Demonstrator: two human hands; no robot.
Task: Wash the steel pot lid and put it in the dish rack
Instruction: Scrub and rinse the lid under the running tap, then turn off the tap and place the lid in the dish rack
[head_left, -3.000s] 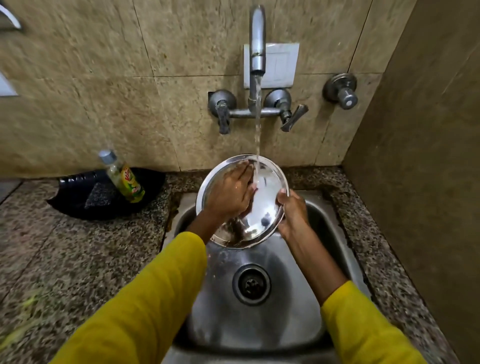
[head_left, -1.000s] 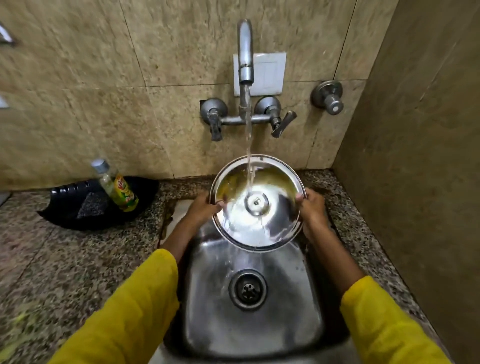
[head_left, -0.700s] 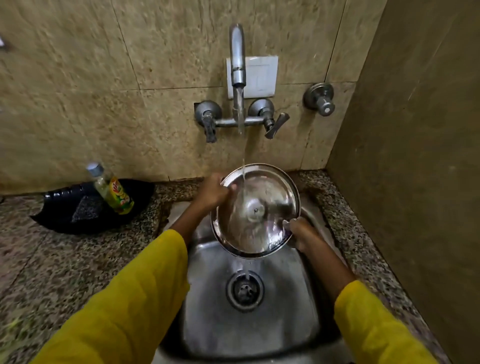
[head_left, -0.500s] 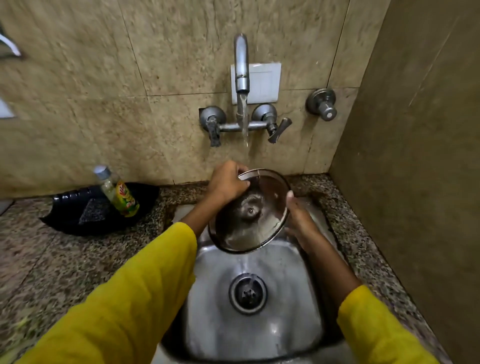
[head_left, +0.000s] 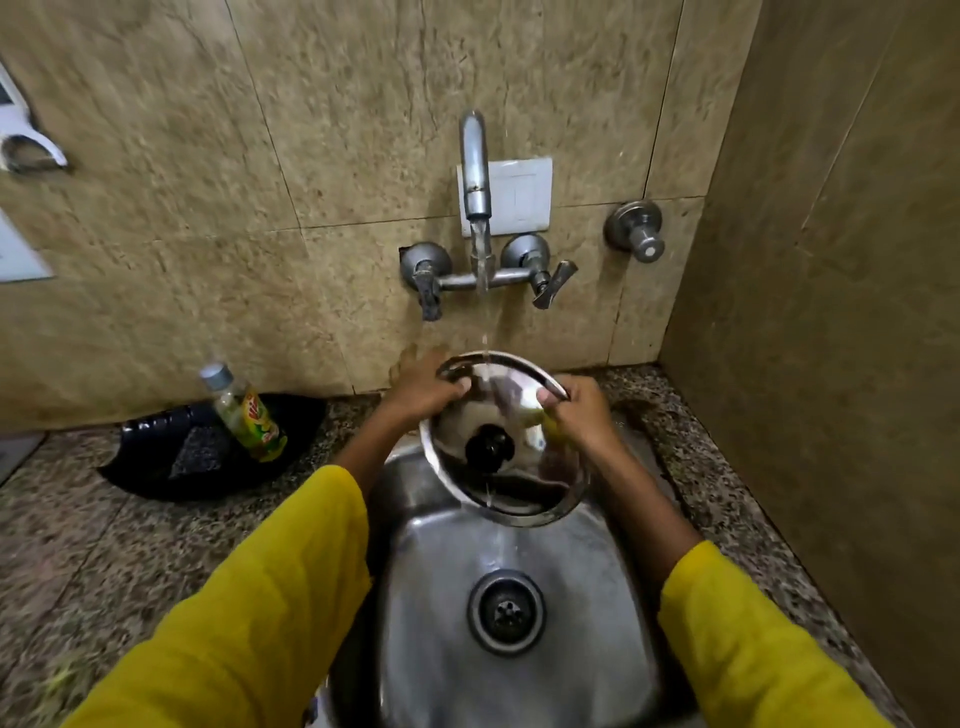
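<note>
The round steel pot lid (head_left: 506, 467) is held tilted over the sink (head_left: 519, 649), its top side with a black knob facing me. Water from the tap (head_left: 475, 171) falls on its upper rim and runs off its lower edge. My left hand (head_left: 423, 387) grips the upper left rim, fingers over the edge. My right hand (head_left: 574, 415) grips the upper right rim. No dish rack is in view.
A black tray (head_left: 156, 462) on the granite counter (head_left: 104, 545) left of the sink holds a scrub pad and a leaning bottle of dish liquid (head_left: 244, 413). Tap handles and a valve knob (head_left: 639, 236) stick out of the tiled wall. A side wall stands close on the right.
The lid has been turned over under the running water: earlier its inner side faced me, now its knob side does. Both hands have shifted to the upper rim.
</note>
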